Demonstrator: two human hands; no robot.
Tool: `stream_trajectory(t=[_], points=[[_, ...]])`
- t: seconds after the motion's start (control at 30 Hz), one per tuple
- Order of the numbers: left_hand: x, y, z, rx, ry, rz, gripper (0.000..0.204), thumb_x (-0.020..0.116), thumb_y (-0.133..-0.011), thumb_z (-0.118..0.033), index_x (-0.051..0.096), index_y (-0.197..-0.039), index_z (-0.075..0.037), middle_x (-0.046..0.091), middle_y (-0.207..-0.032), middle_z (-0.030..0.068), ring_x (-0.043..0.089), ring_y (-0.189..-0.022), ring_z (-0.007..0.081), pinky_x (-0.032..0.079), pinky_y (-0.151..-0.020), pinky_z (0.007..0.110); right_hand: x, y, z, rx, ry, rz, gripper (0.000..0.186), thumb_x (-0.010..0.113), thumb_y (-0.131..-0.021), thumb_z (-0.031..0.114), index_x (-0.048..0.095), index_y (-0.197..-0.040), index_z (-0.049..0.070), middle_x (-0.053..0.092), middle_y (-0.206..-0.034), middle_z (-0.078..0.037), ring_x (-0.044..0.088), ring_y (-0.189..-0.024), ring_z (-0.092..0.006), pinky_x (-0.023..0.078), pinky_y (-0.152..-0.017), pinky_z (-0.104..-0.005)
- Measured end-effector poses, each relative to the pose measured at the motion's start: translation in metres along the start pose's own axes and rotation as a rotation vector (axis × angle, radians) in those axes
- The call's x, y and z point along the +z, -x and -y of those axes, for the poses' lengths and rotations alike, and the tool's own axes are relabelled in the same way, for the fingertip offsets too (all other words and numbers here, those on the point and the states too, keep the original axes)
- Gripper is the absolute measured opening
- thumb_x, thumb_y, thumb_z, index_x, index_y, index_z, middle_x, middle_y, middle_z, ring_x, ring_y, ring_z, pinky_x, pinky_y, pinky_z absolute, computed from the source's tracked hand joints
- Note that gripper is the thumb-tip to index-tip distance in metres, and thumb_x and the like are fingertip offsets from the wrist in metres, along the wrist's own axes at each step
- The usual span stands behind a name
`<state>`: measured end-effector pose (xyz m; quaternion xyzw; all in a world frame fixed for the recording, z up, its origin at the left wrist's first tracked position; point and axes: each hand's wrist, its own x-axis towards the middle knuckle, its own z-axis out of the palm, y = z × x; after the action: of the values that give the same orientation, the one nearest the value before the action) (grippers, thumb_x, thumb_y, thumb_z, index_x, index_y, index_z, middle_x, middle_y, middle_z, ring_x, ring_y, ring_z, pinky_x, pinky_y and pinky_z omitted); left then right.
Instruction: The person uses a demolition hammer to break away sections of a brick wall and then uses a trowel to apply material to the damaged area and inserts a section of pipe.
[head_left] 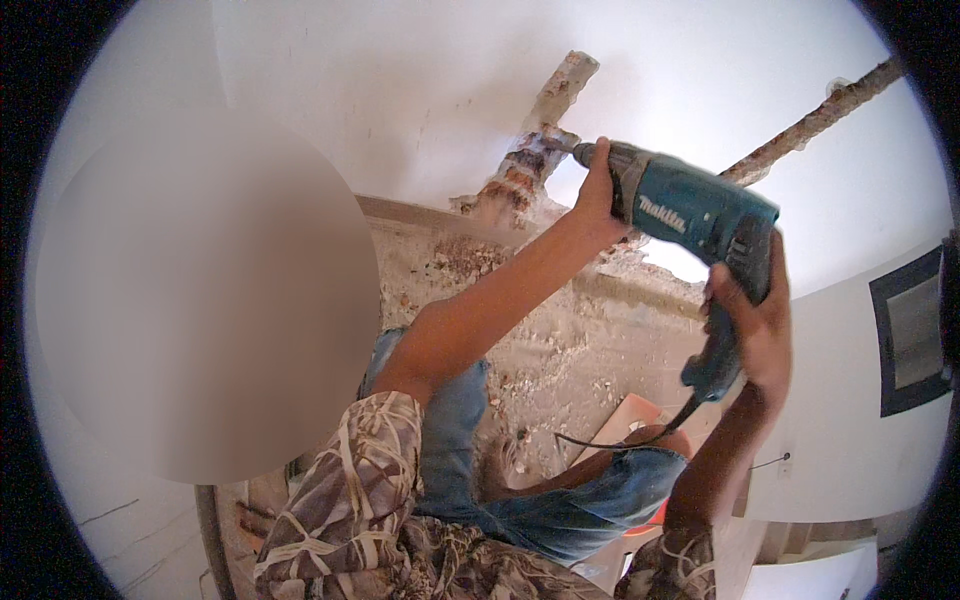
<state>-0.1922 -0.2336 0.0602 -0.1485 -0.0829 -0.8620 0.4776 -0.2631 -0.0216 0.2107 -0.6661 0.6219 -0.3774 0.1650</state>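
A teal and black rotary hammer drill (700,205) is held up against the white wall. My left hand (600,205) grips its front end just behind the chuck, thumb up along the side. Around the rear handle, my right hand (765,335) is closed, with its fingers near the trigger. The bit (560,145) points left into a rough groove (520,170) where broken plaster bares reddish brick. Its tip is too small to tell whether it touches the brick. A black cable (685,412) runs from the handle's base.
Plaster rubble (530,375) litters the floor below the wall. A second groove (820,122) slants up at the right. My bent legs in blue jeans (560,510) are beneath my arms, by an orange plastic object (632,412). A dark frame (910,335) is at far right; a blurred disc hides the left.
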Motion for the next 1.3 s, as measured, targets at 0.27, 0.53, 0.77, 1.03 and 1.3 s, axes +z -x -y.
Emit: stream_trajectory(t=[0.27, 0.53, 0.77, 1.03, 1.3], points=[[0.013, -0.008, -0.009, 0.091, 0.138, 0.002, 0.07, 0.029, -0.096, -0.069, 0.054, -0.125, -0.01, 0.064, -0.12, 0.0132, 0.06, -0.114, 0.0314, 0.046, -0.103, 0.052, 0.002, -0.028, 0.031, -0.062, 0.136, 0.053, 0.066, 0.073, -0.086, 0.021, 0.04, -0.141, 0.007, 0.058, -0.079, -0.002, 0.056, -0.062, -0.0104, 0.048, -0.054, -0.0247], [-0.012, -0.01, 0.0, 0.117, 0.037, -0.072, 0.068, 0.033, -0.096, -0.068, 0.054, -0.125, -0.01, 0.063, -0.119, 0.0115, 0.059, -0.115, 0.0291, 0.045, -0.104, 0.047, 0.006, -0.021, 0.003, -0.022, 0.12, 0.034, 0.059, 0.072, -0.087, 0.018, 0.043, -0.137, 0.007, 0.061, -0.09, -0.005, 0.058, -0.068, -0.0133, 0.049, -0.059, -0.028], [-0.033, 0.011, 0.025, -0.066, -0.246, -0.292, 0.08, 0.037, -0.09, -0.075, 0.049, -0.134, -0.009, 0.059, -0.128, 0.0158, 0.057, -0.119, 0.0326, 0.043, -0.105, 0.05, 0.018, 0.019, -0.087, 0.054, -0.104, -0.037, 0.072, 0.073, -0.088, 0.022, 0.031, -0.142, 0.001, 0.065, -0.096, -0.011, 0.066, -0.08, -0.0174, 0.054, -0.07, -0.0306], [-0.032, 0.019, 0.032, -0.039, -0.299, -0.309, 0.068, 0.05, -0.09, -0.067, 0.051, -0.127, -0.01, 0.062, -0.12, 0.0131, 0.061, -0.112, 0.0289, 0.048, -0.102, 0.045, 0.007, 0.048, -0.09, 0.122, -0.284, -0.086, 0.079, 0.071, -0.09, 0.02, 0.021, -0.148, -0.001, 0.064, -0.094, -0.011, 0.065, -0.081, -0.0177, 0.054, -0.067, -0.03], [-0.018, -0.001, 0.011, -0.055, -0.164, -0.203, 0.068, 0.034, -0.096, -0.067, 0.055, -0.123, -0.009, 0.065, -0.116, 0.0129, 0.062, -0.109, 0.0284, 0.048, -0.1, 0.046, -0.001, 0.001, -0.058, 0.076, -0.09, -0.021, 0.074, 0.072, -0.088, 0.019, 0.029, -0.146, 0.004, 0.062, -0.096, -0.009, 0.062, -0.072, -0.0157, 0.052, -0.061, -0.0297]])
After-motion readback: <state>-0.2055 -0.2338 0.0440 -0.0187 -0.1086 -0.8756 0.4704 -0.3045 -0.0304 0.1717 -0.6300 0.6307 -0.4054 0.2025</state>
